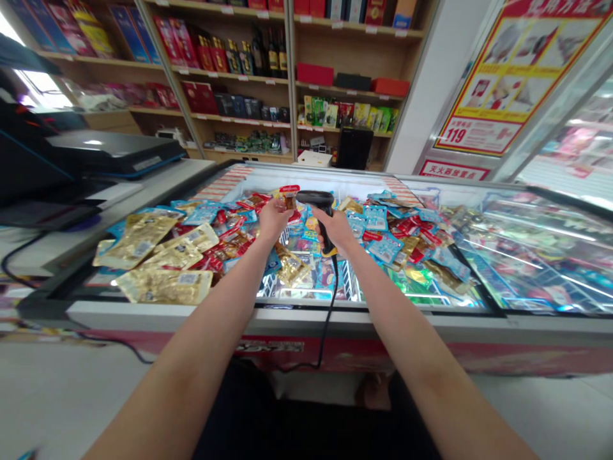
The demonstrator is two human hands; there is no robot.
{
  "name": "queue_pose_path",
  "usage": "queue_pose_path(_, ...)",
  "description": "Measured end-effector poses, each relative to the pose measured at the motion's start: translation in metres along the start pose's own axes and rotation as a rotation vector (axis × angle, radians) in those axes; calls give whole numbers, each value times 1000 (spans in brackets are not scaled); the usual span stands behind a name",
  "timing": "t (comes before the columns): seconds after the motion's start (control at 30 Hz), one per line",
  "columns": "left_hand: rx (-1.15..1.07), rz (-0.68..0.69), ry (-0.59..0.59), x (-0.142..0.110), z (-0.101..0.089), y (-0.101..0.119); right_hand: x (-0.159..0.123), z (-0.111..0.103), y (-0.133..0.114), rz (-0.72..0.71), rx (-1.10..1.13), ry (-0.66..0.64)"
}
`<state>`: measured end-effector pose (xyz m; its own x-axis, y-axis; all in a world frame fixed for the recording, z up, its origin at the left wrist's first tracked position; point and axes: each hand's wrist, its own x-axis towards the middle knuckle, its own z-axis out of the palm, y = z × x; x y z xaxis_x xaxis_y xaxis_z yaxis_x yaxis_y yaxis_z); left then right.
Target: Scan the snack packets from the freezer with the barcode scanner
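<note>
My right hand [338, 229] is wrapped round the handle of a black and yellow barcode scanner [316, 197], its head turned to the left. Just left of the scanner head, my left hand [273, 218] pinches a small red snack packet [289, 190] with a brown lower part. Both hands are above the freezer's glass top. Beneath and around them lie loose snack packets: large gold packets [148, 246] at the left, red packets [234, 243] nearer the middle, and blue packets [376, 218] at the right. The scanner's black cable [330, 306] hangs down over the front edge.
The chest freezer [163, 317] spans the view, its right section [536, 243] showing goods under glass. A dark device with a flat top [119, 150] stands on a counter at the left. Shelves [239, 73] with boxes and bottles stand behind. A poster [522, 76] hangs at the right.
</note>
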<state>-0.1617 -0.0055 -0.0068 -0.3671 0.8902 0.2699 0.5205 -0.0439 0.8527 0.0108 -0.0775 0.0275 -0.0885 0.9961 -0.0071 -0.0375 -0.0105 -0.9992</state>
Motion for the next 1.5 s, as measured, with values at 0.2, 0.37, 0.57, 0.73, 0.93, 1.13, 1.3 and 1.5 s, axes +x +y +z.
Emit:
queue_pose_path(0.2, -10, 5, -13, 7, 5, -10, 0, -1, 2, 0, -20, -20)
queue_pose_path(0.37, -2, 13, -13, 9, 5, -11, -1, -3, 0, -2, -34, -32)
queue_pose_path(0.57, 15, 15, 1, 4, 6, -7, 1, -5, 1, -2, -34, -37)
queue_pose_path(0.73, -1, 14, 14, 1, 11, -3, 3, -9, 1, 19, -17, -36)
queue_pose_path(0.93, -151, 19, 33, -4, 22, 5, 3, -27, -5, -2, 41, 3)
queue_pose_path(1.13, -381, -50, -122, -21, 48, 27, -1, -70, -12, 10, 79, 131)
queue_pose_path(1.3, -512, -48, -280, -36, 80, 53, -4, -110, -10, -21, 112, 224)
queue_pose_path(1.5, -26, 286, -219, -53, 104, 70, -10, -132, -7, -21, 130, 313)
